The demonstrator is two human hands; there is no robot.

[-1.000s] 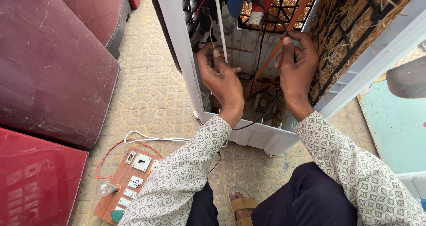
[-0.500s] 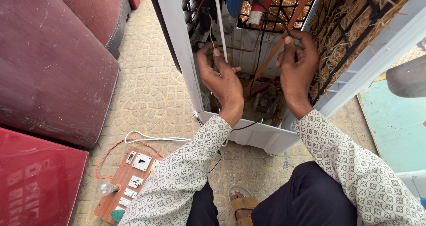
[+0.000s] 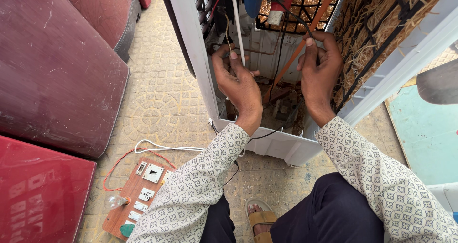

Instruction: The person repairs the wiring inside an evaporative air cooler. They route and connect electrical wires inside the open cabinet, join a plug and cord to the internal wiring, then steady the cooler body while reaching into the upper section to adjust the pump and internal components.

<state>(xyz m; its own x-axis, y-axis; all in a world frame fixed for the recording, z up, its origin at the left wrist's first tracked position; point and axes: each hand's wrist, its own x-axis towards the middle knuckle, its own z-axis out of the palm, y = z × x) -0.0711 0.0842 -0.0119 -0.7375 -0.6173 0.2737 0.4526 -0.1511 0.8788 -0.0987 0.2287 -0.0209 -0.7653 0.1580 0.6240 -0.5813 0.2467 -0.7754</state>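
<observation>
Both hands have barely shifted since a second ago, staying inside the open white plastic cooler cabinet (image 3: 200, 76); the left hand (image 3: 238, 83) has its grip pinched on thin dark wires (image 3: 228, 30) near the cabinet's left wall, while the right hand (image 3: 318, 66) pinches a black cable (image 3: 291, 17) beside the slanting orange rod (image 3: 305, 40), so the wiring work reads as ongoing; underfoot is patterned tan paving (image 3: 157, 104), with a wooden switch board carrying a bulb (image 3: 138, 190), red panels (image 3: 52, 66) at left
</observation>
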